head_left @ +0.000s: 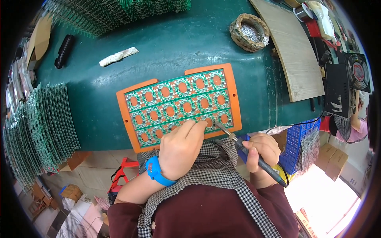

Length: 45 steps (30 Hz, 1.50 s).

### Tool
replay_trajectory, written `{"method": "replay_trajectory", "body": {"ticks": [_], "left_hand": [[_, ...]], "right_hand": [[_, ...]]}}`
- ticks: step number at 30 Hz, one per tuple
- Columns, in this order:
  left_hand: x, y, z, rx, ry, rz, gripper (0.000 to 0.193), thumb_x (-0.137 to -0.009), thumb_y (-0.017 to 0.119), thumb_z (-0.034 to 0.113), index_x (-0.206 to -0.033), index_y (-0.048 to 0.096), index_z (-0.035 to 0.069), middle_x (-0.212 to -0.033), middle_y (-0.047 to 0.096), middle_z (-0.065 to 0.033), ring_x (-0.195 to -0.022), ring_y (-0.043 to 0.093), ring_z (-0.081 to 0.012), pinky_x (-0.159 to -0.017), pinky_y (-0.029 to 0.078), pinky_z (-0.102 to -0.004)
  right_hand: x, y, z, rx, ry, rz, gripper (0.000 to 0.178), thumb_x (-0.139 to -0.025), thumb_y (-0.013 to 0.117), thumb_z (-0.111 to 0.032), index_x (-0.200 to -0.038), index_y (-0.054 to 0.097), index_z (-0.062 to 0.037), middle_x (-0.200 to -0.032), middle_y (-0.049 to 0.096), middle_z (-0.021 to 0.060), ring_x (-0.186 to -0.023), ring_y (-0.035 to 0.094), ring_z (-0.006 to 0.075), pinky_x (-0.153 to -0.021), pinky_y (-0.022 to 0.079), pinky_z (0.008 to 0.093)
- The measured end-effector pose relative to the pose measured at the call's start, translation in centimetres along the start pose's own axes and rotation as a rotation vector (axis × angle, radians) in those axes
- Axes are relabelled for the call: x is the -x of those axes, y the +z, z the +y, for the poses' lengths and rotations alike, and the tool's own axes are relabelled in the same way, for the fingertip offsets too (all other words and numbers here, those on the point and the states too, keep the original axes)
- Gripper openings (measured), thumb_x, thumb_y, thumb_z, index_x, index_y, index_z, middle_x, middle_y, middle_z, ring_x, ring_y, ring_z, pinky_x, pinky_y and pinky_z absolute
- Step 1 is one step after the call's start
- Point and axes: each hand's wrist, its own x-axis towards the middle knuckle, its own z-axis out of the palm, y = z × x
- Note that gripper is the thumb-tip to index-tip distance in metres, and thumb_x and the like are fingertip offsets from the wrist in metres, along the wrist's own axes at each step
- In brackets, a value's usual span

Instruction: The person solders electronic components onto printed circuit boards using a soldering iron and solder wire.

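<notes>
A green circuit board panel (177, 100) with rows of round cut-outs lies in an orange tray (237, 113) on the table in front of me. My right hand (262, 152) grips a soldering iron (243, 147) by its dark handle. The iron slants up and left, its tip at the lower row near the right end of the panel. My left hand (180, 142), with a blue band on the wrist, rests over that lower row. Its fingers are bent and pressed together close to the iron's tip; what they hold, if anything, is hidden.
Stacks of green circuit boards (51, 123) stand at the left and far edge. A white strip (118, 56) and a black clip-like object (64, 51) lie beyond the tray. Far right are a crusted round pot (249, 32), a wooden board (291, 51) and a small fan (358, 70).
</notes>
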Motion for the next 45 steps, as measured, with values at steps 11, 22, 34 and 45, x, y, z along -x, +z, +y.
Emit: {"method": "replay_trajectory", "body": {"ticks": [11, 22, 34, 45], "left_hand": [[1.3, -0.8, -0.4, -0.022, -0.064, 0.028, 0.016, -0.078, 0.066, -0.001, -0.093, 0.061, 0.003, -0.075, 0.060, -0.0072, -0.058, 0.060, -0.0211, -0.049, 0.047, -0.0314], [1.3, -0.7, -0.4, -0.022, -0.056, 0.006, 0.015, -0.077, 0.067, -0.003, -0.091, 0.063, 0.002, -0.072, 0.059, -0.0083, -0.058, 0.059, -0.0231, -0.049, 0.046, -0.0320], [0.3, -1.2, -0.9, -0.133, 0.044, 0.114, 0.018, -0.073, 0.069, 0.002, -0.089, 0.064, 0.007, -0.070, 0.052, -0.0039, -0.059, 0.056, -0.0189, -0.048, 0.044, -0.0314], [-1.6, -0.8, -1.3, -0.131, -0.040, 0.126, 0.013, -0.078, 0.067, -0.001, -0.090, 0.064, 0.003, -0.069, 0.055, -0.0074, -0.055, 0.055, -0.0228, -0.048, 0.042, -0.0331]], "right_hand": [[0.5, -0.3, -0.6, -0.014, -0.027, 0.012, 0.006, -0.071, 0.060, -0.006, -0.072, 0.065, -0.0014, -0.058, 0.057, 0.0063, -0.046, 0.055, 0.0207, -0.044, 0.044, 0.0302], [0.3, 0.8, -0.5, -0.039, -0.039, -0.042, 0.006, -0.071, 0.061, -0.005, -0.072, 0.066, -0.0014, -0.059, 0.057, 0.0060, -0.047, 0.056, 0.0196, -0.045, 0.046, 0.0293], [-0.1, 0.4, -0.3, -0.037, -0.004, -0.035, 0.008, -0.073, 0.059, -0.007, -0.072, 0.064, -0.0010, -0.059, 0.058, 0.0077, -0.047, 0.057, 0.0213, -0.046, 0.046, 0.0301], [-2.3, 1.7, 0.5, -0.055, 0.025, -0.059, 0.008, -0.073, 0.063, -0.002, -0.080, 0.064, 0.0016, -0.063, 0.061, 0.0093, -0.049, 0.059, 0.0217, -0.046, 0.047, 0.0292]]}}
